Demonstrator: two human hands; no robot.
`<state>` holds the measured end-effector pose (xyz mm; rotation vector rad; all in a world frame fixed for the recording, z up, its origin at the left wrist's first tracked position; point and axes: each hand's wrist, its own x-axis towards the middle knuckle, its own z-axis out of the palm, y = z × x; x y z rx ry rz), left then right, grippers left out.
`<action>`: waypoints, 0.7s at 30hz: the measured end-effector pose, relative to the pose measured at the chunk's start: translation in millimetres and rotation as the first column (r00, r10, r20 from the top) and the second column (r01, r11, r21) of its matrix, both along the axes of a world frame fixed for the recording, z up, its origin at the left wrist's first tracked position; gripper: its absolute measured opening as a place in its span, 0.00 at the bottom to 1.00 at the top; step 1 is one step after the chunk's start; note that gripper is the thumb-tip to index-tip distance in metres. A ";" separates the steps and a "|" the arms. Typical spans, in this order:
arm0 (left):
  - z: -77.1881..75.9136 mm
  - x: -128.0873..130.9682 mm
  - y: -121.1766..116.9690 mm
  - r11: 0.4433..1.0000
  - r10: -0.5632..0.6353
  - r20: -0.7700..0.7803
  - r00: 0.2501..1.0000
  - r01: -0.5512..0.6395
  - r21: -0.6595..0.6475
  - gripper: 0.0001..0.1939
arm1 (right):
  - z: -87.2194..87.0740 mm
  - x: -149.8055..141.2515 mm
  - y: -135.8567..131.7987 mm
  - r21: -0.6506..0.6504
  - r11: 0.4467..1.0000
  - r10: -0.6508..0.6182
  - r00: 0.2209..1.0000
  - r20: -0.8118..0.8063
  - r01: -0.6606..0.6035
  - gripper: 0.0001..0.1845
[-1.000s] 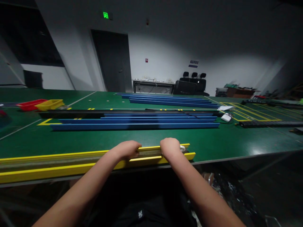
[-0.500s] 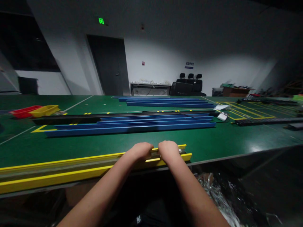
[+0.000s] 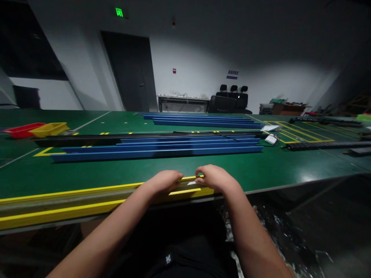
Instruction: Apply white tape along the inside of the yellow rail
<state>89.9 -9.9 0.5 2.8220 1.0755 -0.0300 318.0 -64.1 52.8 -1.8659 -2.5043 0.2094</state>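
Bare left hand (image 3: 165, 180) curls over a yellow rail (image 3: 87, 210), fingers bent together at its far edge; whether they pinch it cannot be told. Right hand (image 3: 216, 177), thumb and forefinger parted in a hook shape, reaches the rail near its right end, beside a small white piece (image 3: 191, 183) lying in the channel. The rail runs along the near edge of a green table (image 3: 290, 166) and out of view to the left.

Beyond it, blue rails (image 3: 156, 152) lie side by side in front of a long black rail (image 3: 66, 141), with more blue lengths (image 3: 203, 121) farther back. A red tray (image 3: 24, 130) and a yellow tray (image 3: 52, 129) stand at left; a white box (image 3: 271, 139) and paper (image 3: 271, 127) lie at right, near yellow floor-style tape lines (image 3: 313, 139) on the tabletop.

Across the dim room, a dark door (image 3: 127, 69) is set in a pale wall, with a cluttered side table (image 3: 184, 99) and black chairs (image 3: 234, 98) nearby. A green sign (image 3: 119, 12) glows with a figure. Wall lettering (image 3: 233, 72), a red notice (image 3: 174, 71) and a white shirt mark (image 3: 168, 258) are too small to read.
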 end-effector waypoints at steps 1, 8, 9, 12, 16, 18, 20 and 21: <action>-0.8 -4.9 1.2 1.000 0.000 -0.003 1.000 0.000 -0.002 0.10 | -0.3 -0.9 0.1 0.006 1.000 -0.010 1.000 0.021 0.010 0.20; -9.8 -44.7 14.7 0.999 0.008 -0.042 0.999 -0.009 -0.030 0.09 | -1.6 -10.3 3.0 0.008 0.996 -0.094 0.987 0.130 0.094 0.22; -11.1 -50.0 16.4 0.999 0.012 -0.046 0.999 -0.014 -0.033 0.10 | -2.0 -12.7 4.4 0.002 0.994 -0.106 0.984 0.144 0.107 0.22; -13.4 -63.8 19.0 0.999 0.018 -0.044 0.999 -0.019 -0.042 0.11 | -5.0 -21.2 9.4 -0.014 0.989 -0.144 0.972 0.187 0.149 0.23; -13.1 -72.6 18.6 0.997 0.046 -0.046 0.998 -0.049 -0.057 0.11 | -11.7 -32.4 16.4 -0.007 0.981 -0.187 0.954 0.233 0.194 0.24; -12.5 -72.2 18.4 0.996 0.066 -0.060 0.996 -0.070 -0.061 0.11 | -14.6 -37.0 19.2 -0.008 0.979 -0.198 0.949 0.247 0.206 0.24; -11.5 -69.6 18.3 0.994 0.082 -0.075 0.994 -0.087 -0.061 0.11 | -16.4 -41.4 21.1 -0.014 0.978 -0.198 0.947 0.254 0.209 0.22; -10.8 -67.7 18.3 0.993 0.091 -0.085 0.992 -0.096 -0.062 0.11 | -16.8 -43.5 21.6 -0.014 0.978 -0.198 0.946 0.256 0.208 0.20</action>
